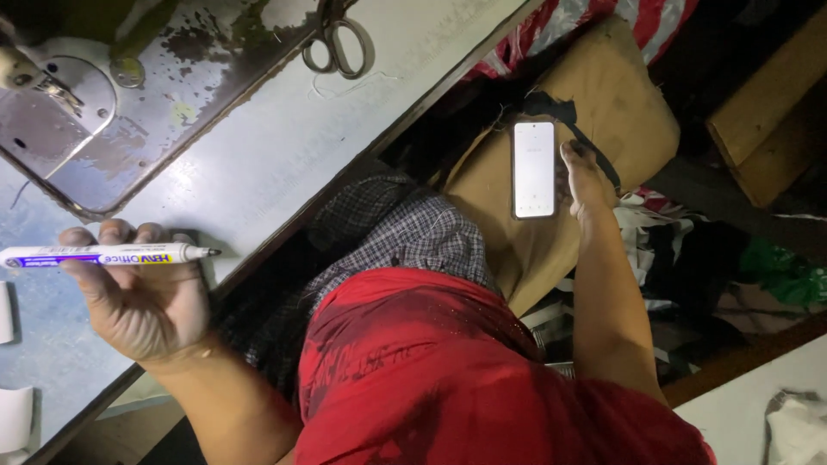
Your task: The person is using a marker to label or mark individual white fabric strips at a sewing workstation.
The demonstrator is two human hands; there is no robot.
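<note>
The left hand (142,297) pinches a white cylindrical plastic marker pen with a black tip (108,255) in its fingers over the pale table (258,164). It looks light, stiff and smooth, best gripped mid-barrel. The right hand (584,176), fingers loosely together, touches a lit smartphone (534,170) on a tan cushion (620,103).

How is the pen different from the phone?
The pen is thin and white with a dark tip; the phone is a flat rectangle with a lit screen. The left hand holds the pen over the table; the phone lies on a tan cushion, with the right hand beside it.
</note>
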